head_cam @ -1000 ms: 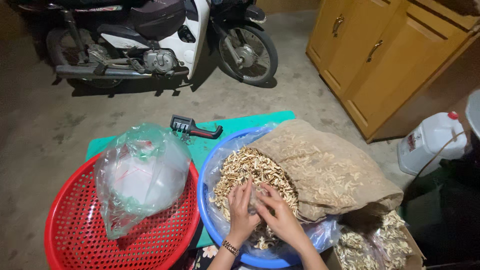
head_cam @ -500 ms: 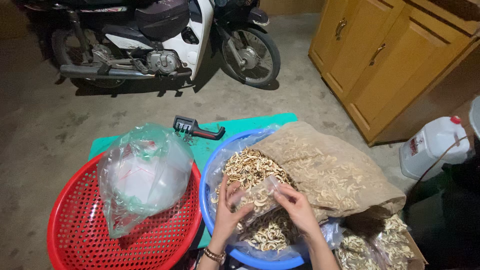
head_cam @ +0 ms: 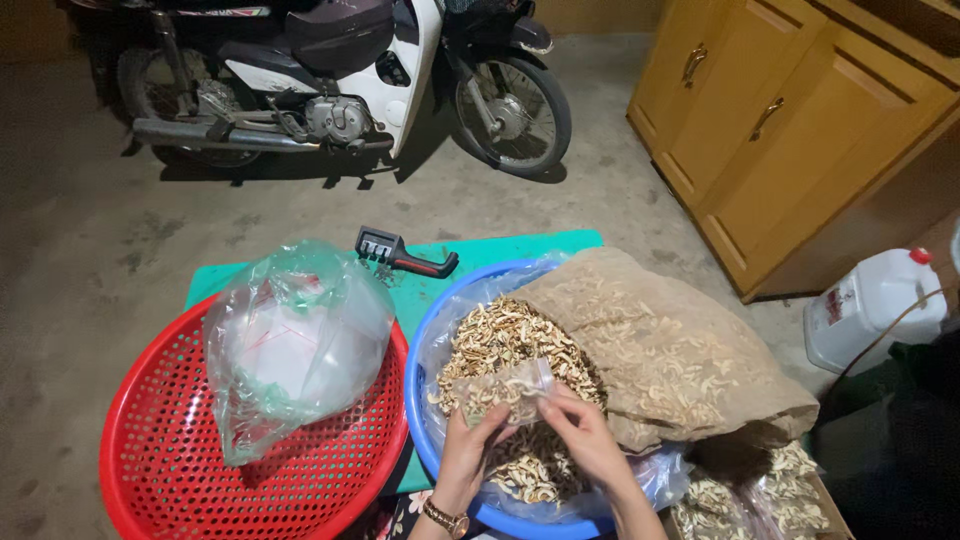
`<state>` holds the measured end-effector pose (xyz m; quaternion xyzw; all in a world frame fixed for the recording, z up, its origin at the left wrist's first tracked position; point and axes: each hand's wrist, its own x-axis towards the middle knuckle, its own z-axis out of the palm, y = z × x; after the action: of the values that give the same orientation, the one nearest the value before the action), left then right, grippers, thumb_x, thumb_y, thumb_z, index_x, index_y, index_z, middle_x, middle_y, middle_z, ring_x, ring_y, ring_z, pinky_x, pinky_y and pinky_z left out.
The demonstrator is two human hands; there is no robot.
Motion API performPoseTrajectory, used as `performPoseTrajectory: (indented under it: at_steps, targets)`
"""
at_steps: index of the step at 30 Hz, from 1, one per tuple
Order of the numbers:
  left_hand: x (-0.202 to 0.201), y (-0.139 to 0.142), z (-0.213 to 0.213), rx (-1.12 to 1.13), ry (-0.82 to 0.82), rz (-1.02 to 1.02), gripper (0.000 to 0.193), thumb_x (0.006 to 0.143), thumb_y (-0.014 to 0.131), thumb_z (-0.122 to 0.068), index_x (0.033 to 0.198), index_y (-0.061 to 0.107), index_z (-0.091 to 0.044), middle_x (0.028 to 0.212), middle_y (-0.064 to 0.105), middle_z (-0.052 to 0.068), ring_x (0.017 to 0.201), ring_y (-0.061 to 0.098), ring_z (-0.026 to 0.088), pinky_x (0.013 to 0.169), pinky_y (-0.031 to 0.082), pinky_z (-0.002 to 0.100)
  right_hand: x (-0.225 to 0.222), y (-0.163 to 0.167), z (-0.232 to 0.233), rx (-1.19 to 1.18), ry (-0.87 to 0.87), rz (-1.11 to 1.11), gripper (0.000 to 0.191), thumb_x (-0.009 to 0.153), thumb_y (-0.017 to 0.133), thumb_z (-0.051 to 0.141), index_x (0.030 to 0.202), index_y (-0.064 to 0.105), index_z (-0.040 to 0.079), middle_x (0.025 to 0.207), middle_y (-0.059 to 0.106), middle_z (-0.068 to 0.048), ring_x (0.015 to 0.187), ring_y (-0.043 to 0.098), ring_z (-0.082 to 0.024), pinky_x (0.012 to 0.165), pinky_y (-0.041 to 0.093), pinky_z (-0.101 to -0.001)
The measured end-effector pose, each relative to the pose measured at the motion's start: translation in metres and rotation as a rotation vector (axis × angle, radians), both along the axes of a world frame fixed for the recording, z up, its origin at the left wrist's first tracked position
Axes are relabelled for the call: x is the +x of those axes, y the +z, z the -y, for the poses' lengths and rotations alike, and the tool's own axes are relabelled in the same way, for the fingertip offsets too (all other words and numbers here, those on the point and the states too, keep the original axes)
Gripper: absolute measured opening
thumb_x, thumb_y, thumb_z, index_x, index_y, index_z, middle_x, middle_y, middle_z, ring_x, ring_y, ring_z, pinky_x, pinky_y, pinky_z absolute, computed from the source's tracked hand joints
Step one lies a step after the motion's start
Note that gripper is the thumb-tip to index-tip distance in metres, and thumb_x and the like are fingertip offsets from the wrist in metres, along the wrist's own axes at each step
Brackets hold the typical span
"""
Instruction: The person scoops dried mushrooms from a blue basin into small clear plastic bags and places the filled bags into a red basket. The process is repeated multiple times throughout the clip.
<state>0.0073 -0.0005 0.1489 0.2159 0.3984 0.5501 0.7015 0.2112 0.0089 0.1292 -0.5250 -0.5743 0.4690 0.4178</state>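
Note:
Both my hands hold a small clear bag partly filled with dried pale slices, lifted just above the blue basin. My left hand grips the bag's lower left corner; my right hand pinches its right edge. The basin is lined with clear plastic and heaped with dried slices. A large brownish sack full of the same slices lies across the basin's right side.
A red perforated basket at left holds a puffed clear plastic bag. A black-and-red handheld tool lies on the green mat. A motorbike stands behind; yellow cabinet and white jug at right.
My hands have risen out of the heap of slices, now holding the small filled bag up between them.

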Motion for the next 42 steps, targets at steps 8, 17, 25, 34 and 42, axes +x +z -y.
performPoseTrajectory:
  at_steps: [8,17,25,34,42]
  targets:
    - [-0.009,-0.01,-0.001,0.016,0.006,0.02,0.044,0.087,0.075,-0.015,0.127,0.061,-0.005,0.115,0.074,0.008,0.1,0.073,0.018,0.085,0.062,0.037,0.002,0.033,0.003,0.144,-0.043,-0.14,0.028,0.094,0.066,0.017,0.115,0.077,0.001,0.136,0.066,-0.013,0.13,0.059,-0.025,0.108,0.045,-0.0361]
    - [-0.011,-0.009,0.002,0.001,0.039,0.058,0.04,0.09,0.071,-0.014,0.128,0.062,-0.003,0.114,0.074,0.008,0.1,0.073,0.017,0.084,0.063,0.037,-0.015,0.047,0.005,0.082,0.059,-0.091,0.034,0.095,0.066,0.014,0.124,0.075,0.0,0.143,0.064,-0.011,0.136,0.055,-0.024,0.111,0.043,-0.0367]
    - [-0.018,-0.009,0.008,0.013,0.133,0.117,0.045,0.091,0.069,-0.012,0.134,0.057,-0.005,0.119,0.072,0.008,0.105,0.071,0.018,0.088,0.063,0.038,-0.021,0.024,-0.001,0.086,0.084,-0.001,0.038,0.094,0.065,0.016,0.13,0.068,0.002,0.148,0.058,-0.01,0.136,0.053,-0.022,0.106,0.045,-0.0356]
    - [-0.056,-0.013,0.02,0.011,0.186,0.126,0.047,0.093,0.068,-0.02,0.137,0.055,-0.005,0.121,0.071,0.007,0.103,0.071,0.018,0.08,0.062,0.037,-0.003,0.017,-0.009,-0.045,0.06,-0.167,0.037,0.096,0.06,0.018,0.128,0.071,0.004,0.144,0.064,-0.009,0.121,0.067,-0.021,0.096,0.055,-0.0353]
    - [-0.185,-0.053,0.049,0.051,0.376,-0.421,0.05,0.087,0.077,-0.023,0.129,0.056,-0.006,0.112,0.071,0.005,0.092,0.067,0.012,0.068,0.055,0.031,0.031,-0.05,-0.024,-0.242,0.023,-0.143,0.033,0.101,0.061,0.016,0.126,0.074,0.0,0.121,0.075,-0.011,0.107,0.069,-0.018,0.083,0.047,-0.0276]
